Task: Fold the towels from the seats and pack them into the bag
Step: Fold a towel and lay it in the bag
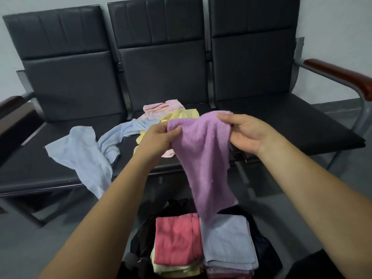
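**Head view: purple towel strung between both hands, hanging over the bag**

Left hand [159, 137] pinches the left top corner of the purple towel [203, 158], and the right hand [247, 131] grips the right top corner, fingers curled onto the cloth. Its top edge runs left to right between them. Its long axis drops toward the near side, so the lower tip hangs just above the folded blue towel [227, 242] in the open bag [141, 238]. Both hands are equally placed, so the fold probably means bringing the corners together. A light blue towel [80, 152] and a pink-and-yellow heap [171, 111] lie unfolded on the seats [281, 127], far and left.
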